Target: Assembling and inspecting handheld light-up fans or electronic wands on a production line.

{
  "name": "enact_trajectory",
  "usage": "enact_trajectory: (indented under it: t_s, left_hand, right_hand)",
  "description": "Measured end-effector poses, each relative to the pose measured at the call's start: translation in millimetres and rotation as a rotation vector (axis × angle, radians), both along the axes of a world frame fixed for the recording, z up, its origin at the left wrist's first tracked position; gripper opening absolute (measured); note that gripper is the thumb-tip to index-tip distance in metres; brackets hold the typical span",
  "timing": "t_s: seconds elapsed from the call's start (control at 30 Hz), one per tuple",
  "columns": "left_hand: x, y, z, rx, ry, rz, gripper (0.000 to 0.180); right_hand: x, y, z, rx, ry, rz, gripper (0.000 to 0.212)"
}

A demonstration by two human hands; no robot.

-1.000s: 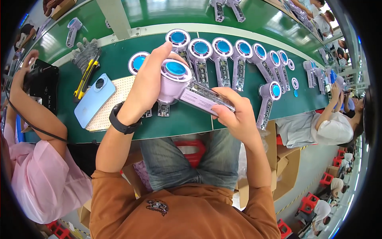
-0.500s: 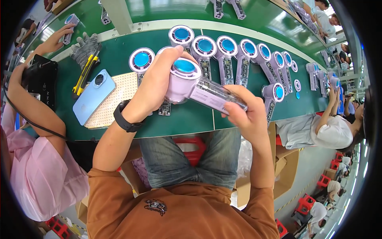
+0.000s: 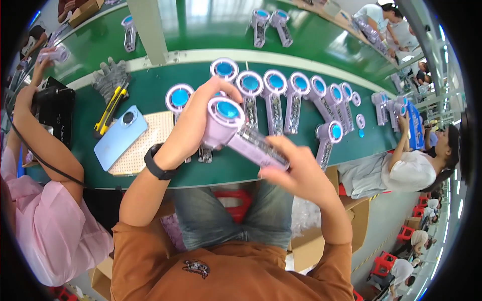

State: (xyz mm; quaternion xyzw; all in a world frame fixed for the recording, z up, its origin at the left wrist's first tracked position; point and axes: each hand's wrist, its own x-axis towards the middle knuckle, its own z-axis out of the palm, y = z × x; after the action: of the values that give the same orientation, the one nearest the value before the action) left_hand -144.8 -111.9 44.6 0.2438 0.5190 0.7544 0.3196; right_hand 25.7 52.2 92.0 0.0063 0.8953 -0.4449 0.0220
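A lilac handheld fan (image 3: 258, 149) with a blue round centre is tilted above the front of the bench, its handle pointing down to the right. My left hand (image 3: 197, 114) wraps round the fan's head from behind. Thumb and fingers of my right hand (image 3: 300, 170) sit around the lower end of the handle. Behind them stands a row of similar fans, among them one fan (image 3: 274, 95) whose handle shows a circuit board. Another fan (image 3: 330, 141) lies just right of my right hand. Part of a fan beneath my left hand is hidden.
A blue phone (image 3: 120, 138) rests on a perforated cream board (image 3: 153, 145) at left, near a yellow cutter (image 3: 110, 111) and a grey glove (image 3: 111, 80). Loose rings (image 3: 360, 121) lie at right. Co-workers sit on both sides. An upright post (image 3: 148, 30) rises behind the bench.
The view has shifted, so the bench appears lower. The held fan's head has turned more upright, and my right hand's grip on the handle looks looser. The left neighbour's hand has lifted a fan.
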Motion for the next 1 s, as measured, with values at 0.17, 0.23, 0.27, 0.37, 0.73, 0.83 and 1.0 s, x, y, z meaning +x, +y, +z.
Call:
enact_trajectory:
  t_s: [0.17,0.23,0.27,0.37,0.73,0.83,1.0]
  left_hand:
    - [-5,-9,9,0.106,0.1,0.238,0.059]
    - [-16,-19,15,0.216,0.177,0.385,0.042]
    - [-26,-21,10,0.192,0.318,0.504,0.039]
    - [-41,-25,12,0.056,0.516,0.783,0.024]
    - [-61,-29,-16,-0.246,0.6,0.945,0.025]
    - [-62,-28,-13,-0.23,0.607,0.958,0.025]
    - [-66,-18,-7,-0.196,0.619,0.946,0.024]
  right_hand:
    - [-27,13,37,0.04,0.089,0.079,0.04]
    - [-54,28,46,0.0,0.006,-0.113,0.027]
    - [-77,38,39,0.043,0.153,-0.198,0.025]
    - [-160,68,28,0.124,0.35,-0.319,0.037]
    - [-325,26,-65,0.854,0.009,-0.057,0.081]
    - [-328,40,-49,0.883,-0.042,-0.086,0.092]
    - [-314,91,-49,1.039,-0.01,-0.453,0.074]
